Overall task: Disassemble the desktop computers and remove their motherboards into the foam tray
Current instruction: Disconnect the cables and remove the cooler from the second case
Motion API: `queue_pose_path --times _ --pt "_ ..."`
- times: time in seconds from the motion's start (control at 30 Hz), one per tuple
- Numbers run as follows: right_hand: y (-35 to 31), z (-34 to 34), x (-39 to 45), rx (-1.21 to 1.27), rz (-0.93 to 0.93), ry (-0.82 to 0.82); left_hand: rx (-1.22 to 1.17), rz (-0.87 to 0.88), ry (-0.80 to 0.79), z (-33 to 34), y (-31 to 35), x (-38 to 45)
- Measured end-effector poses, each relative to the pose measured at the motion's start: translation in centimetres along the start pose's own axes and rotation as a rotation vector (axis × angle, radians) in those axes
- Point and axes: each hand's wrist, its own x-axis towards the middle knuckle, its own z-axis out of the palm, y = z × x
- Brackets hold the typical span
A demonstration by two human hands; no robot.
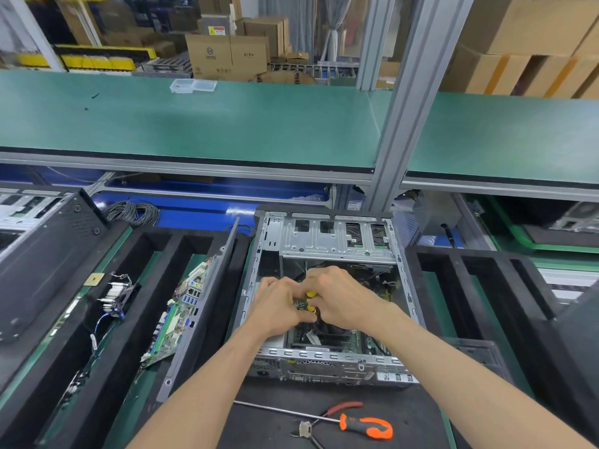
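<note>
The motherboard (327, 340) I'm after is still down in the bottom of the open computer case (327, 299), which lies on its side in front of me. Both my hands are inside it, over the board. My left hand (278, 307) and right hand (343, 299) are curled together round a small yellow part (311, 301); I can't tell whether it is a plug or a tool handle.

If I pull hard it may let go suddenly, and my knuckles could hit the sharp metal frame or the board could flex and crack. Cables nearby could snag.

To the left, another motherboard (176, 319) already leans in the black foam tray (136, 286). Near me lie a screwdriver (363, 424) and pliers (311, 426), which my forearm could knock.
</note>
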Motion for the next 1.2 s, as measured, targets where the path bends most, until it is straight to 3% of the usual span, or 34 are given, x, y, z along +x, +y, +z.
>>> queue_pose_path --times 0.2,0.33,0.63,0.87,1.07,1.2 --pt "-0.1 -1.3 -0.3 0.073 0.000 -0.050 0.010 0.011 0.005 0.1 -0.1 0.2" --pt "-0.1 -0.7 0.1 -0.088 0.109 0.005 -0.007 -0.026 0.041 0.3 0.0 0.2" --pt "0.0 -1.3 -0.5 0.044 -0.010 -0.082 0.017 -0.037 -0.039 0.0 -0.1 0.0" --pt "-0.2 0.4 0.0 -0.182 0.085 0.001 0.036 0.019 0.046 0.4 0.2 0.1" --pt "0.0 0.5 -0.2 -0.063 -0.004 -0.065 0.035 0.040 -0.035 0.5 -0.5 0.3" --pt "0.2 -0.1 -0.5 0.024 -0.023 -0.089 0.037 -0.013 -0.009 0.2 0.0 0.2"
